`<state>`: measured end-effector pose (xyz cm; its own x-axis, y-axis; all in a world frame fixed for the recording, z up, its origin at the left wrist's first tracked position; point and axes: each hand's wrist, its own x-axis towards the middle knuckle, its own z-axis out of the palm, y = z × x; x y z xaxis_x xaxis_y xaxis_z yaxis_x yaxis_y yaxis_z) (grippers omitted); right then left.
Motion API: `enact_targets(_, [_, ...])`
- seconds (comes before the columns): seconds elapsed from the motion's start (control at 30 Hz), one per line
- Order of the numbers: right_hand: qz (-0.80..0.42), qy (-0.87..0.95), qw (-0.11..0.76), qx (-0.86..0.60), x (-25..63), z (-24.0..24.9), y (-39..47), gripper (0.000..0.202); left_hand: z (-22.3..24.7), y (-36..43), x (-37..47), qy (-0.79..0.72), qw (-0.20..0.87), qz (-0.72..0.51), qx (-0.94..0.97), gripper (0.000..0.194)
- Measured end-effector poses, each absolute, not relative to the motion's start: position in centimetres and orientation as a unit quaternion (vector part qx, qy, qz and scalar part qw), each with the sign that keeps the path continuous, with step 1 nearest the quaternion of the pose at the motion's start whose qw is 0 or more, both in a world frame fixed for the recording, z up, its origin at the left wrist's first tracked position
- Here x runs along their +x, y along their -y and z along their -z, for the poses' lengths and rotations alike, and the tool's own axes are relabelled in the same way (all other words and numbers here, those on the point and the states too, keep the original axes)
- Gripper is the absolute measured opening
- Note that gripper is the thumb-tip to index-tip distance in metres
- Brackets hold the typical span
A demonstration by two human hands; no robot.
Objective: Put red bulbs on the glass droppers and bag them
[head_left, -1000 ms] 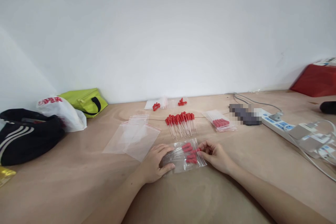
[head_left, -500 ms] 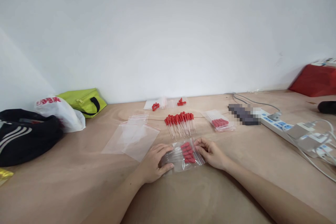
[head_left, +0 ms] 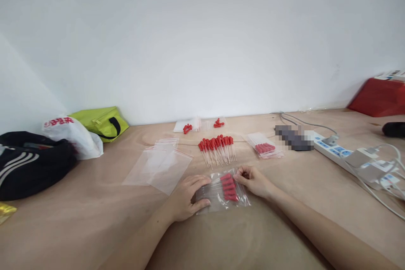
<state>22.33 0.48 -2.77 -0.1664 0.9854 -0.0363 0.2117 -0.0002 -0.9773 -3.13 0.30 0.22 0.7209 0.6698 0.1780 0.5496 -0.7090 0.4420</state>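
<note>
A clear zip bag (head_left: 218, 202) with several red-bulbed droppers inside lies in front of me, its opening edge towards the right. My left hand (head_left: 191, 196) holds the bag's left end between thumb and fingers. At the top right corner, the thumb and fingers of my right hand (head_left: 251, 180) pinch the bag's edge. Behind it, a fanned row of loose droppers (head_left: 217, 148) rests on the table, red bulbs pointing away. Flat clear bags (head_left: 158, 162) overlap on the left. To the right sits a stack of filled bags (head_left: 265, 147).
Small red bulbs (head_left: 187, 128) lie on bags near the wall. A power strip (head_left: 335, 148) with plugs and cables stands at right, beside a pixelated dark object (head_left: 292, 138). At left are a black bag (head_left: 31, 164), a white plastic bag (head_left: 74, 137) and a green pouch (head_left: 101, 122).
The filled bag has shifted slightly right and towards me and lies flatter. My right hand has moved a little along its right edge; my left hand has barely moved.
</note>
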Motion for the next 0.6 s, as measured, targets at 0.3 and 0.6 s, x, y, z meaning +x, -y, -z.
enact_targets(0.3, [-0.514,0.516,0.511,-0.457,26.0,0.6,-0.4,0.038,0.1,-0.7,-3.2,-0.426,0.071,-0.229,0.872,0.030])
enact_targets(0.6, [-0.372,0.333,0.706,-0.502,28.8,2.3,-3.5,0.037,0.8,-1.4,-3.7,-0.595,-0.047,-0.198,0.778,0.034])
